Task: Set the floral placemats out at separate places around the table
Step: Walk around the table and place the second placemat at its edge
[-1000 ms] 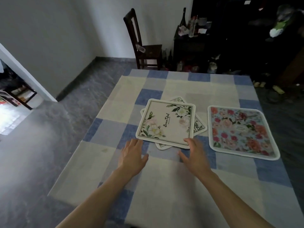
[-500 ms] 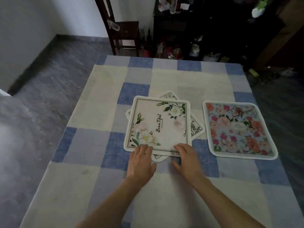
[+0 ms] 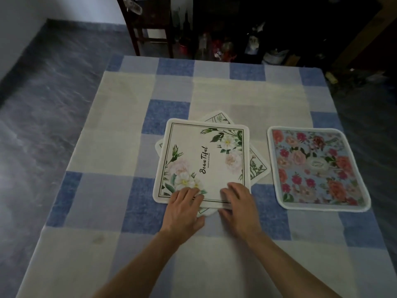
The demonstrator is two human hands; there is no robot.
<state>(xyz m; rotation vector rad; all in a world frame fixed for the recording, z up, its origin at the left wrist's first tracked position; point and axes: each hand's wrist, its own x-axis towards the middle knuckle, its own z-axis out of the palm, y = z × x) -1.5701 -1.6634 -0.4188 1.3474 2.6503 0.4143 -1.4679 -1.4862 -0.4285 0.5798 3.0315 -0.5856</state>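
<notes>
Two hands lay flat on the near edge of the top cream placemat (image 3: 204, 162), the one printed "Beautiful" with white and pink flowers. The left hand (image 3: 184, 209) had its fingers (image 3: 189, 193) spread over the lower-left flowers; the right hand (image 3: 238, 207) rested its fingers (image 3: 233, 190) on the lower-right border. Neither hand was clenched, and the thumbs lay on the cloth below the edge, so the mat was pressed rather than pinched, though a grip under the rim could not be ruled out. That mat sat near the middle of the worktop (image 3: 129, 117), which was covered in a blue and cream check, and it lay crooked on top of a second cream placemat (image 3: 257, 166), whose corners stuck out at the far side, the right and the near edge. A blue rose-pattern placemat (image 3: 315, 168) lay alone to the right, apart from the pile, seemingly already placed.

The step in hand looked like taking the top mat off the pile. The next move would call for getting fingertips under its near edge, or dragging it with the palms, without pulling the lower mat along, then carrying it to a free place, probably on the left side or far end.
</notes>
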